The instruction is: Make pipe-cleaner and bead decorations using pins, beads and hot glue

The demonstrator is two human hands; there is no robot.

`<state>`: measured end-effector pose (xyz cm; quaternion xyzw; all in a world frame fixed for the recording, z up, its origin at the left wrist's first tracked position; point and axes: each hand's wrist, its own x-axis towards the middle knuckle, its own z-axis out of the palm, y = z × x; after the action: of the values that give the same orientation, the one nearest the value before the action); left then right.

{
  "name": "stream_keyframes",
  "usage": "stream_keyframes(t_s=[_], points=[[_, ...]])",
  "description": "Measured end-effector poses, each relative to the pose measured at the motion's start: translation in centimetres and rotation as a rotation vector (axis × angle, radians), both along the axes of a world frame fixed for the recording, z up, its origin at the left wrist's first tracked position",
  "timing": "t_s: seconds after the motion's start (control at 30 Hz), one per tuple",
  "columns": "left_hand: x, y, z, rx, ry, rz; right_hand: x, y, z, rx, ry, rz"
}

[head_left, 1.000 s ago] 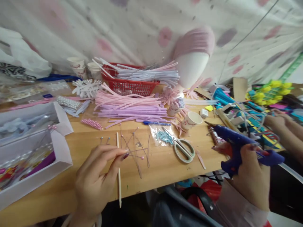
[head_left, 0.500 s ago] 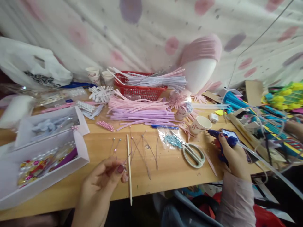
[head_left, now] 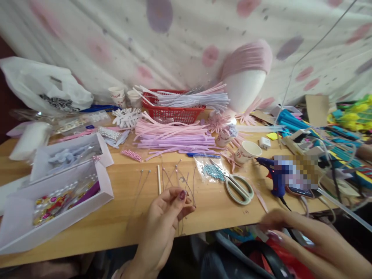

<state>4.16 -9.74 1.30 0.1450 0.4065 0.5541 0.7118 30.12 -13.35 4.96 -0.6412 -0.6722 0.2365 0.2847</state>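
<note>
My left hand is closed in a pinch above the front of the table. What sits between its fingertips is too small to make out; a thin wire shows just below them. Behind it lie several thin wire stems with small beads and a cream stick, partly covered by the hand. My right hand is blurred at the table's front edge, its fingers smeared. Beyond it the blue glue gun stands on the table, out of my grasp. Scissors with pale handles lie between the hands.
White boxes hold beads and trinkets at left. Behind are pink and purple pipe cleaners, a red basket, a paper cup and a bag of blue beads. A phone and cables lie right; another person's hand shows at the edge.
My right hand has let go of the glue gun and moved down towards me. My left hand has shifted right, still pinched, now in front of the wire stems.
</note>
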Motion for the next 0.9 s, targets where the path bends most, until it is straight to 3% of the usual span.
stream_keyframes(t_s=[0.03,0.1,0.17,0.33,0.63,0.9], points=[[0.4,-0.1,0.1,-0.020,-0.029,-0.006,-2.0,0.9,0.4,-0.029,0.077,0.127],[1.0,-0.3,0.2,-0.047,-0.124,-0.062,-5.4,3.1,0.4,-0.009,0.297,0.183],[1.4,-0.5,0.1,-0.063,-0.284,-0.193,-7.8,5.0,-0.4,-0.097,0.547,0.317],[2.1,-0.6,-0.6,-0.103,-0.682,-0.496,-9.6,6.4,-3.1,-0.314,1.025,0.531],[3.8,-0.6,-1.6,-0.150,-0.829,-0.577,-9.6,5.9,-3.5,-0.458,1.282,0.441],[5.2,-0.2,-1.1,-0.216,-0.890,-0.434,-9.3,6.0,-4.1,-0.406,1.310,0.311]])
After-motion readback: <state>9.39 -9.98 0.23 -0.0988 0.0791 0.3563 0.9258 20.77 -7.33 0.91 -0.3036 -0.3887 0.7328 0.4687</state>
